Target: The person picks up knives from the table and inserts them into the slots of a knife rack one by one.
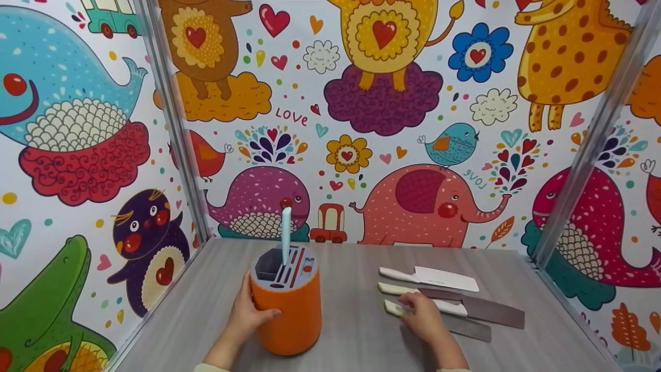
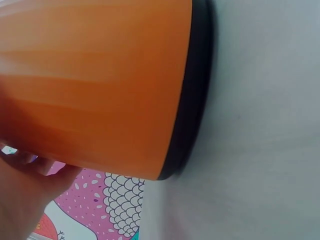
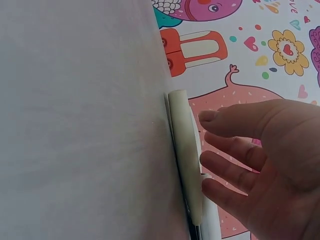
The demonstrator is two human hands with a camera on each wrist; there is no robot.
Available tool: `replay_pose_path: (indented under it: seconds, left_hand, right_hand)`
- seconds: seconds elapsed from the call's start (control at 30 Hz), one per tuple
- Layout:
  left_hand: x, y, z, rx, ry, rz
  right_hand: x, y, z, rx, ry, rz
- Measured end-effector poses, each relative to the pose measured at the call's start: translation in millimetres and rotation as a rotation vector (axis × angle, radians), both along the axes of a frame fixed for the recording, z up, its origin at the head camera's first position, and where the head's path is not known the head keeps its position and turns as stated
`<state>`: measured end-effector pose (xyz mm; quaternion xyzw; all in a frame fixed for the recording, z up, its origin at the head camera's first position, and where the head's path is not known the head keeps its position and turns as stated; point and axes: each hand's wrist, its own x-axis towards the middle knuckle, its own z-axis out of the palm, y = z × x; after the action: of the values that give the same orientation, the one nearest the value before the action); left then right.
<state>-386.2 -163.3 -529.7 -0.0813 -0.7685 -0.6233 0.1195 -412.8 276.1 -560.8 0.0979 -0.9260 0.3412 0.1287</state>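
Note:
An orange knife block [image 1: 289,320] [image 2: 100,90] stands upright, its grey slotted top holding one upright pale-handled item [image 1: 286,235]. My left hand [image 1: 245,312] [image 2: 25,195] grips its left side, thumb across the front. To the right lie several knives: a white-handled cleaver [image 1: 448,279] at the back, dark-bladed ones [image 1: 498,311] overlapping in the middle, and a cream-handled one [image 1: 395,308] in front. My right hand [image 1: 426,318] [image 3: 280,155] hovers over the handles; its fingers are slightly bent and apart beside a cream handle [image 3: 185,150], holding nothing.
A grey wood-grain table [image 1: 351,330] lies under everything. Behind it and at both sides rise panels [image 1: 310,93] printed with cartoon animals, joined by metal corner posts [image 1: 175,119].

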Motion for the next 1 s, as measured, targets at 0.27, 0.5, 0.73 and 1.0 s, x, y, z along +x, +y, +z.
replay_pose_path:
  seconds: [0.27, 0.5, 0.73, 1.0]
  left_hand:
    - [-2.4, 0.2, -3.1, -0.024, 0.037, 0.0]
    - [-2.6, -0.2, -4.6, -0.018, 0.026, 0.006]
    - [-2.5, -1.1, -4.8, -0.017, 0.042, 0.005]
    - [-2.2, 0.9, -5.1, -0.012, 0.036, 0.006]
  right_hand:
    - [-0.5, 1.9, -1.5, 0.057, 0.006, 0.008]
    - [-1.7, 1.8, -3.1, 0.096, 0.01, -0.012]
    - [-0.3, -0.7, -5.4, 0.149, -0.008, -0.023]
    - [-0.2, -2.1, -3.9, 0.163, -0.056, -0.035]
